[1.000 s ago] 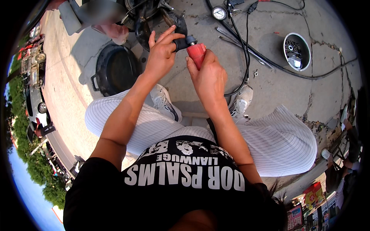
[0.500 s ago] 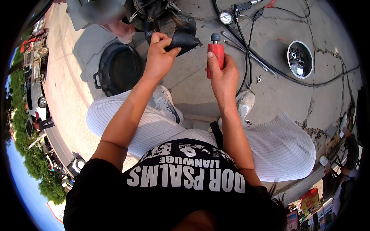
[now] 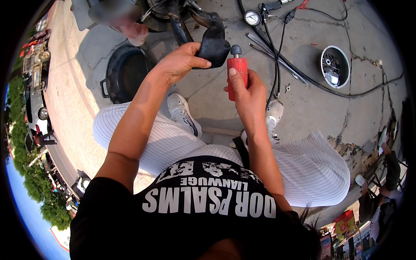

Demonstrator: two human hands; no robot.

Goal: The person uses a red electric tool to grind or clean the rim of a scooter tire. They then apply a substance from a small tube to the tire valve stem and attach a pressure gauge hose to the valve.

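Note:
A flattened stretch of black rubber inner tube is gripped by my left hand, thumb on its near side. From there the tube runs back toward the wheel at the top. My right hand is wrapped round a red hand-held tool, with my thumb along its side. This tool points away from me and ends in a grey rounded tip. The tip stands just right of the tube, with a small gap between them.
Left lies a black tub with a side handle. Past my right hand are a pressure gauge with black hoses, metal tyre levers and a metal bowl of small parts. A person's hand shows at the upper left.
My left hand has shifted right and a little nearer, turning the tube's flat face up. My right hand has brought the red tool slightly left and nearer to me.

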